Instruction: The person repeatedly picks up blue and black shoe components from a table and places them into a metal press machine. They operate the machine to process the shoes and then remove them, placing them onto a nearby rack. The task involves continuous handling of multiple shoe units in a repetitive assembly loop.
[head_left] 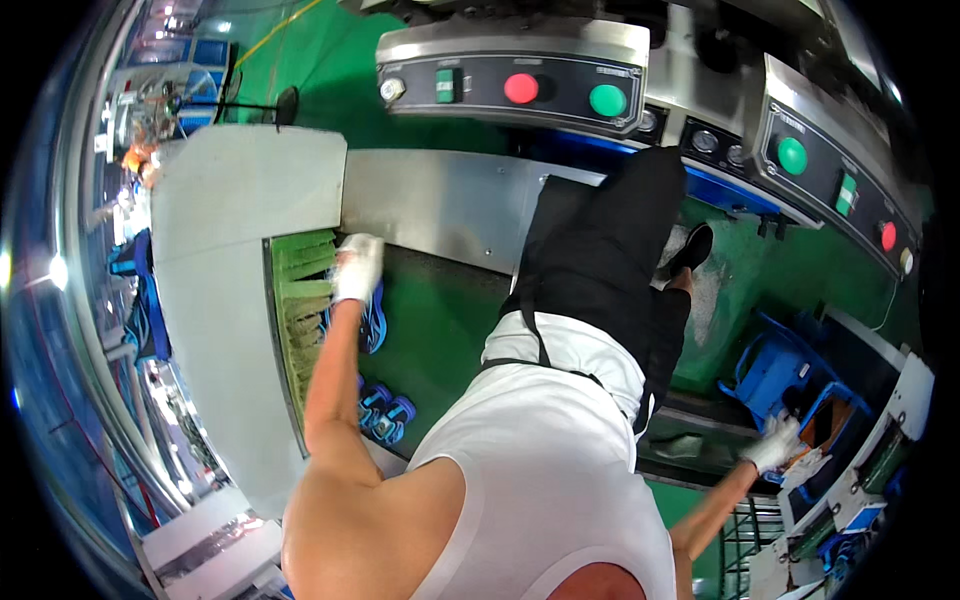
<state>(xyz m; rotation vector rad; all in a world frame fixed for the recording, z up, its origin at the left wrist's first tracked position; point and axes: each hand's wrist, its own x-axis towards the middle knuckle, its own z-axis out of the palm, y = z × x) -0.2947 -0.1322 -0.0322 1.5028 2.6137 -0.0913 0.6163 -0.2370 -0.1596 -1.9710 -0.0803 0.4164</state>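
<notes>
My left hand (358, 268), in a white glove, is at the edge of a green strip curtain on a grey machine housing. Its fingers look curled; whatever they hold is hidden by the glove. Right beside that wrist shows a blue-and-black sandal (375, 322); whether the hand grips it I cannot tell. Farther down the same side lies a pair of blue-and-purple sandals (387, 413). Stretched out to the right, my right hand (775, 445), also white-gloved, is smeared by motion. It is beside a blue bin (770, 372) and a brown-lined blue tray (832, 418).
Ahead stand two metal control panels (510, 85) (840, 165) with red and green buttons. The grey housing (215, 290) borders my left side, joined to a steel panel (430, 205). More blue footwear (845, 548) lies on racks at the lower right. The floor (440, 300) is green.
</notes>
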